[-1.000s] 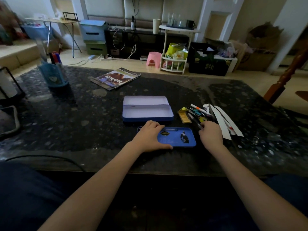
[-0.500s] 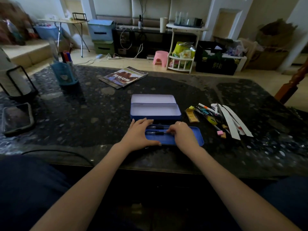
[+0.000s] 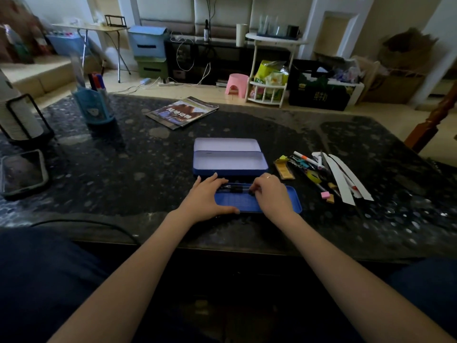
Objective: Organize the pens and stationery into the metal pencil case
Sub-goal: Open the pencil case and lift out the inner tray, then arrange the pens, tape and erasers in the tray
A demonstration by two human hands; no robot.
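Observation:
The open metal pencil case (image 3: 230, 165) lies mid-table, its lid flat behind it. Just in front sits its blue inner tray (image 3: 237, 203) with a few dark pens (image 3: 235, 188) along its far edge. My left hand (image 3: 205, 199) spans the tray's left end, thumb on the near rim and fingers over the pens' left ends. My right hand (image 3: 272, 194) covers the tray's right part, its curled fingertips pinching the pens. A pile of loose pens and clips (image 3: 309, 167), white paper strips (image 3: 343, 181) and a pink eraser (image 3: 325, 195) lies to the right.
On the dark speckled table (image 3: 123, 174) are a phone (image 3: 22, 172) at the left, a blue pen holder (image 3: 94, 105) at the back left, and a magazine (image 3: 183, 112) behind the case. A wooden post (image 3: 430, 125) stands off the far right corner.
My right hand came from the stationery pile to the tray and laid dark pens along its far edge. It now sits a little further right. My left hand stayed on the tray's left end.

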